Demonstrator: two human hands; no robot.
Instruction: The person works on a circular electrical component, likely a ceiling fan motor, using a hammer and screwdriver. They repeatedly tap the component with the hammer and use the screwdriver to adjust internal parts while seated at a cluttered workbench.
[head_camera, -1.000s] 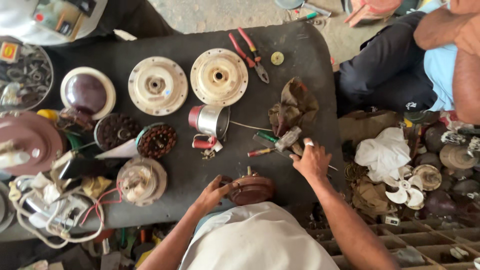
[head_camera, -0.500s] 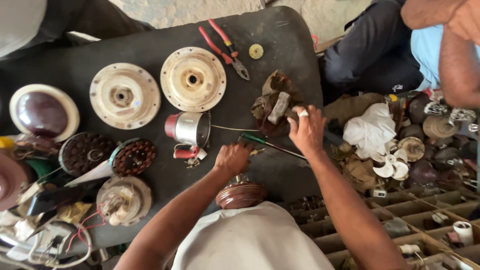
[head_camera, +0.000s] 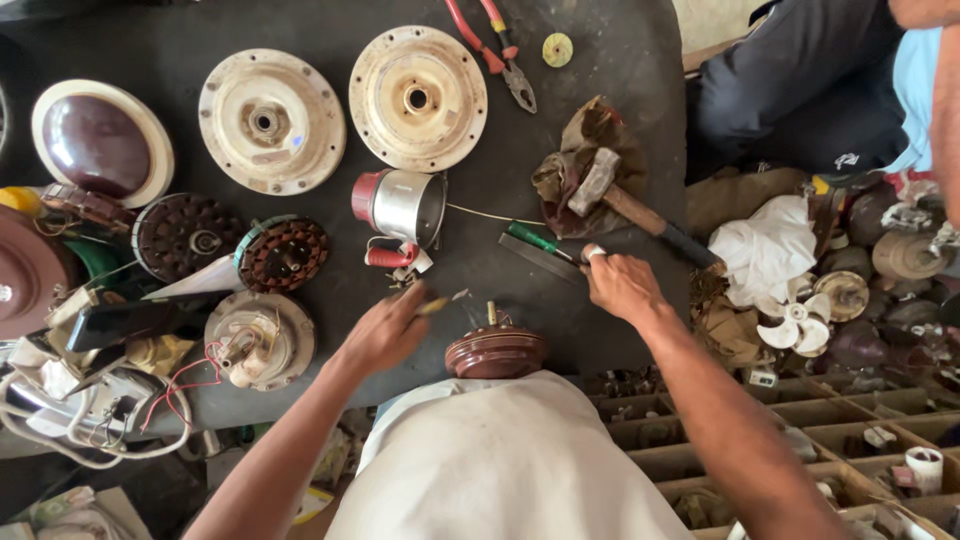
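Head view: the left hand (head_camera: 385, 335) pinches a small yellow-tipped tool (head_camera: 437, 304) just left of the brown motor housing (head_camera: 497, 351) at the near edge; the right hand (head_camera: 622, 287) grips a green-handled screwdriver (head_camera: 540, 243).

Right hand (head_camera: 622, 285) grasps a green-handled screwdriver (head_camera: 535, 240) beside the hammer (head_camera: 640, 210).

Both forearms reached forward over the table. The left hand (head_camera: 385, 335) was curled, fingers pinched together; the right hand (head_camera: 622, 285) was closed, knuckles up.
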